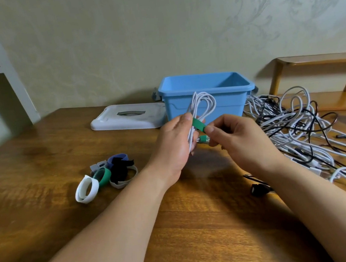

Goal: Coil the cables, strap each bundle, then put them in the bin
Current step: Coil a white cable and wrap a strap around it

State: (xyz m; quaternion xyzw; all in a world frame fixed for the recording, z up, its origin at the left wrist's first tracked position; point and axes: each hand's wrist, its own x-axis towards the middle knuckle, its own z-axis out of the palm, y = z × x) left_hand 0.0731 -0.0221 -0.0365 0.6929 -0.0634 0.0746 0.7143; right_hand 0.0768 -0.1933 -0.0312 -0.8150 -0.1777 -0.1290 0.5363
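A brown wooden table (38,164) stands against a pale patterned wall. Above its middle, my left hand (173,146) grips a coiled white cable (205,103), fingers curled round its lower half. The coil's long axis is nearly upright, with its looped end pointing up in front of the open blue bin (177,107). My right hand (238,141) pinches the end of a green strap (198,124) that crosses the coil's middle. Spare straps (106,174) lie to my left and a tangle of cables (301,125) to my right.
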